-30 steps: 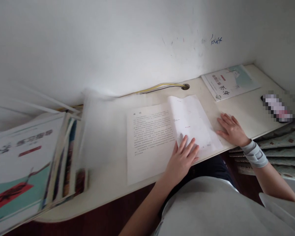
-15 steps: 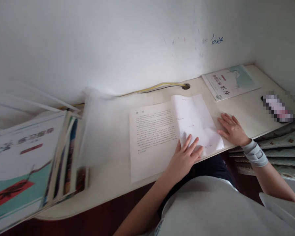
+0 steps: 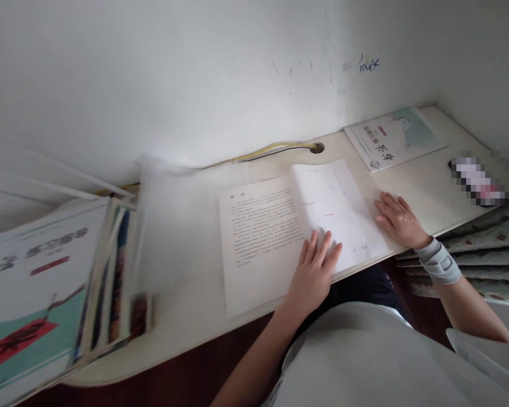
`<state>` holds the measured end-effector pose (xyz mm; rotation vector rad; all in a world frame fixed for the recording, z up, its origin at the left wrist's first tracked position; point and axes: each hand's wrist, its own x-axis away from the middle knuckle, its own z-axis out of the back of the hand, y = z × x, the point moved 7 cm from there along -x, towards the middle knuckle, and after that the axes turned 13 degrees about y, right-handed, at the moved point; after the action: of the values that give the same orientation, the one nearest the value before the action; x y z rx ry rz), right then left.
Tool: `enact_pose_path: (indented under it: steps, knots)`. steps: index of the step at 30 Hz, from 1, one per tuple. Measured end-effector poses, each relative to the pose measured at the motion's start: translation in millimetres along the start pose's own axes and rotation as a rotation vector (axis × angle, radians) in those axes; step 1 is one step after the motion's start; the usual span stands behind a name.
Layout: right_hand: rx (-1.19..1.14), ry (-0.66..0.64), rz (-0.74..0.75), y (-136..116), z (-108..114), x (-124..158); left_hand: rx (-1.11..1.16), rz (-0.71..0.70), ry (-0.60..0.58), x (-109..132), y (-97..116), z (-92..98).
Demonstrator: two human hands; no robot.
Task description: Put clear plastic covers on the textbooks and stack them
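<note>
An open book lies on the white desk, its left page full of printed text under a short heading. The right page is mostly white with a few small printed marks, and it curves up near the fold. My left hand rests with spread fingers on the lower part of the book by the fold, fingertips on the right page. My right hand, with a grey wrist brace, lies flat on the desk beside the right page's edge. Neither hand grasps anything.
A clear plastic holder with a row of upright books stands at the left. A green-and-white booklet lies at the back right, near a pixelated phone. Yellow and black cables run into a desk hole along the wall.
My left hand has slid slightly left and toward the fold. The right page now lies smoother and flatter, with fewer wrinkles. My right hand stays in about the same place.
</note>
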<state>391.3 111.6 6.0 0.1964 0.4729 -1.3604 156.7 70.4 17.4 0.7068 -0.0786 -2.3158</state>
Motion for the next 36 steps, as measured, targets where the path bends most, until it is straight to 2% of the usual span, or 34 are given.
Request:
enact_pose_path:
  steps: [5,22,36]
  knots:
    - [0.009,-0.005,0.017,-1.2,-0.3,0.0,-0.051,0.035,0.011,-4.3,5.8,-5.1]
    - [-0.001,-0.045,0.022,0.4,-2.4,0.2,-0.131,-0.112,-0.146,-6.9,19.7,-9.3]
    - [-0.001,-0.03,0.029,1.5,-3.8,0.6,-0.112,-0.085,-0.145,-16.3,17.9,-11.7]
